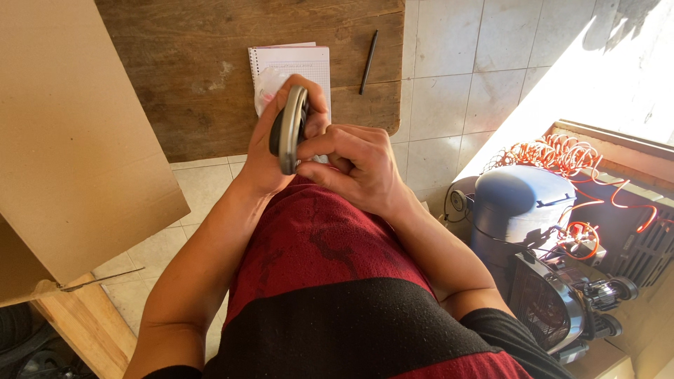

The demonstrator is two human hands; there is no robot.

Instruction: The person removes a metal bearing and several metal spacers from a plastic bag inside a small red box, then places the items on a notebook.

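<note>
A small grey oval gadget (291, 128) is held edge-on, clamped in the left hand (270, 151) above the lap. The right hand (358, 165) is closed against its lower edge, fingers pinched on it. Behind on the wooden table (196, 77), a spiral notebook (309, 60) and black pen (368, 62) are seen. A blue compressor (516, 203) is placed at right.

A slim grey-and-black gadget (290, 128) with a rounded metal edge stands upright on its narrow side, seen edge-on, at eleven o'clock from the frame's middle.
</note>
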